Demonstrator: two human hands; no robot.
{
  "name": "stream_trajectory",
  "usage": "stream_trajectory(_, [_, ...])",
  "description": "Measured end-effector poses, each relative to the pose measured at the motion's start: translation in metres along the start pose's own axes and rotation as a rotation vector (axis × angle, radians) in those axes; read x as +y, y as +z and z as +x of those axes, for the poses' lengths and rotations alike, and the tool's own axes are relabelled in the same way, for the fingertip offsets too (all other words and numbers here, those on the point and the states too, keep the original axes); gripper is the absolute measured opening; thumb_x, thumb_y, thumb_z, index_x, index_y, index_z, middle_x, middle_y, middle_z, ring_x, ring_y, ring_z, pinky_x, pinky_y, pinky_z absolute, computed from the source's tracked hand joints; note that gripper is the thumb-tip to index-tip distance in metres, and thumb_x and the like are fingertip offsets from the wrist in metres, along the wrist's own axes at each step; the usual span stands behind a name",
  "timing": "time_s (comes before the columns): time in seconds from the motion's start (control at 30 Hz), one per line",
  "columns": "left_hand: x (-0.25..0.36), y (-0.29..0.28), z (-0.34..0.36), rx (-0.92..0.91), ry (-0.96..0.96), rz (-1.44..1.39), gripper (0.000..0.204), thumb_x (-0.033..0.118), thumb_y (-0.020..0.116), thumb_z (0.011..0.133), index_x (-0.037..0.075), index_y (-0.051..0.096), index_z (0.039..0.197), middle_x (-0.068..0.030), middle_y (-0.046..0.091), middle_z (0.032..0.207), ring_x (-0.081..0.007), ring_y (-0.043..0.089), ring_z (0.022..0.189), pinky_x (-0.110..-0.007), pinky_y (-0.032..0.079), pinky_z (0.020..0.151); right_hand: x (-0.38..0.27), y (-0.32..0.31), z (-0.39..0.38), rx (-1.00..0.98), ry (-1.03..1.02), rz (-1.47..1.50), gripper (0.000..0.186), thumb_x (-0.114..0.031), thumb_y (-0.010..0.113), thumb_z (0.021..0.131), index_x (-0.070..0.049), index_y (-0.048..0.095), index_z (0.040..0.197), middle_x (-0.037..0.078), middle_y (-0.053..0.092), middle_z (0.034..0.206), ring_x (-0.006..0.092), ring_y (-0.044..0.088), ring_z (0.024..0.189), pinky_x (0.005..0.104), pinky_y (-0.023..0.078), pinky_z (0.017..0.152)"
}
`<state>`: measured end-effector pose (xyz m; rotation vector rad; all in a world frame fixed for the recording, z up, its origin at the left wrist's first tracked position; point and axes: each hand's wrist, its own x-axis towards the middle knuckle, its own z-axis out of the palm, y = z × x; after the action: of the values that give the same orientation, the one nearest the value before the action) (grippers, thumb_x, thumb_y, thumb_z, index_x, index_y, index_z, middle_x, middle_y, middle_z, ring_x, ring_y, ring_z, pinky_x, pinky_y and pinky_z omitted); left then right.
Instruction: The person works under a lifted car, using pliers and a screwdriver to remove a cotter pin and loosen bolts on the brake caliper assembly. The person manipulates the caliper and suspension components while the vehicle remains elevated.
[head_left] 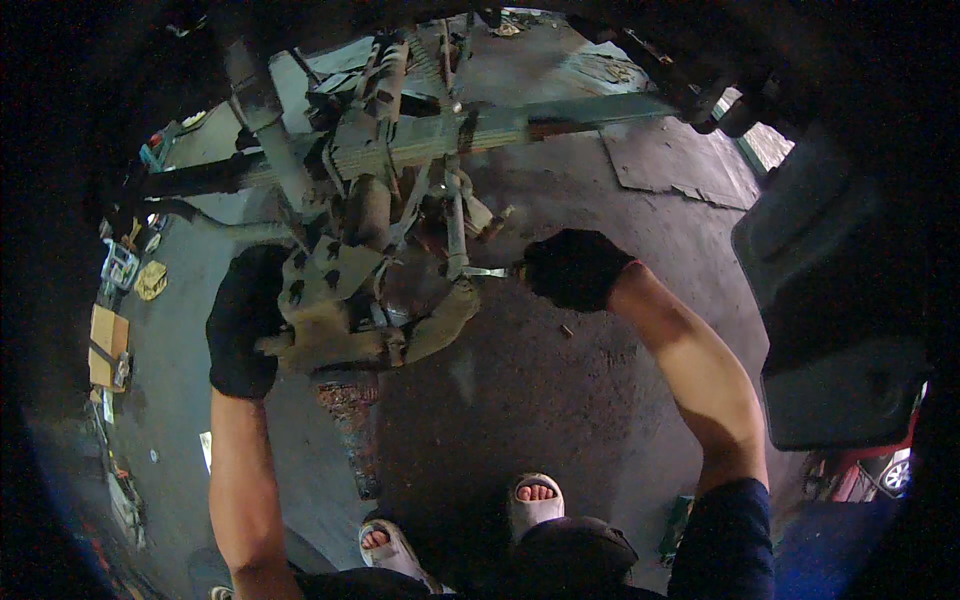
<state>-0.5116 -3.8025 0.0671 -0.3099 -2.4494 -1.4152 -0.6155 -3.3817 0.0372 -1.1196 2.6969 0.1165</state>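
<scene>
Brown cardboard box (107, 345): on the floor at far left, well apart from the work.

Black-gloved left hand (245, 320): against the left side of the rusty metal part; fingers dark and partly hidden, so whether spread or pressed together cannot be told. Apparent role: steadying.

Rusty metal part (335, 270): central, nearer the person than a long beam (420, 145). Its lower arm curves up rightward to the foot of an upright rod (456, 225); projecting edges crowd here, leaving little room between.

Silver tool (487, 272), perhaps a wrench: between the hands, tip at the rod's foot. Step in hand, by judgement: working at that joint. Next move seems to call for a well-seated tip and a firm counter-hold at left.

Black-gloved right hand (575, 270): fingers curled together, apparently around the tool's handle.

Floor (640, 420): open below the right hand, with room for a downward swing.

Black flap (830, 290): far right; its edge appears just beside the right elbow (735, 445), limiting outward movement; depth between them unclear.
</scene>
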Motion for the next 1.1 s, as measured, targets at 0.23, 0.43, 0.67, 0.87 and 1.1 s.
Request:
stream_trajectory(0.23, [0.001,0.004,-0.001,0.056,-0.034,-0.299,0.039,0.017,0.045,0.106,-0.003,0.053,0.14,-0.0131,0.057,0.141,-0.025,0.051,0.133,-0.039,0.039,0.112,0.01,0.017,-0.018,0.057,-0.126,0.334,0.024,-0.024,0.063,0.094,-0.006,0.06,0.109,0.015,0.067,0.098,0.0332,0.067,0.087,0.0445,0.054,0.077])
stream_trajectory(0.43, [0.023,0.0,0.001,-0.002,0.027,0.256,0.038,0.009,0.049,0.1,0.0,0.057,0.136,-0.0079,0.058,0.136,-0.0195,0.053,0.127,-0.033,0.039,0.108,0.038,0.053,-0.01,-0.417,0.224,1.107,0.029,-0.031,0.062,0.098,-0.006,0.058,0.113,0.017,0.066,0.103,0.0354,0.064,0.098,0.0456,0.052,0.085])
stream_trajectory(0.67, [0.07,0.002,0.011,-0.03,-0.173,0.33,0.027,0.014,0.049,0.099,0.007,0.061,0.123,-0.0034,0.061,0.118,-0.0161,0.058,0.109,-0.029,0.045,0.097,0.015,0.261,-0.041,-0.178,0.001,0.497,0.042,-0.043,0.054,0.1,-0.007,0.063,0.119,0.019,0.067,0.117,0.0384,0.063,0.109,0.047,0.051,0.095])
stream_trajectory(0.87, [0.075,0.019,0.023,0.091,-0.315,0.028,0.03,0.026,0.045,0.104,0.009,0.061,0.122,-0.0008,0.063,0.112,-0.012,0.06,0.101,-0.026,0.046,0.089,-0.05,0.306,-0.064,-0.546,0.177,0.592,0.051,-0.049,0.055,0.097,-0.008,0.065,0.125,0.021,0.066,0.124,0.0395,0.063,0.114,0.0456,0.05,0.099])
stream_trajectory(1.1, [0.064,0.019,0.014,0.179,-0.325,-0.023,0.041,0.037,0.047,0.103,0.009,0.059,0.13,-0.001,0.064,0.117,-0.0121,0.06,0.107,-0.028,0.046,0.092,-0.027,0.141,0.007,0.483,-0.117,1.317,0.043,-0.03,0.061,0.097,-0.004,0.062,0.132,0.018,0.065,0.124,0.0286,0.063,0.111,0.0405,0.051,0.096])
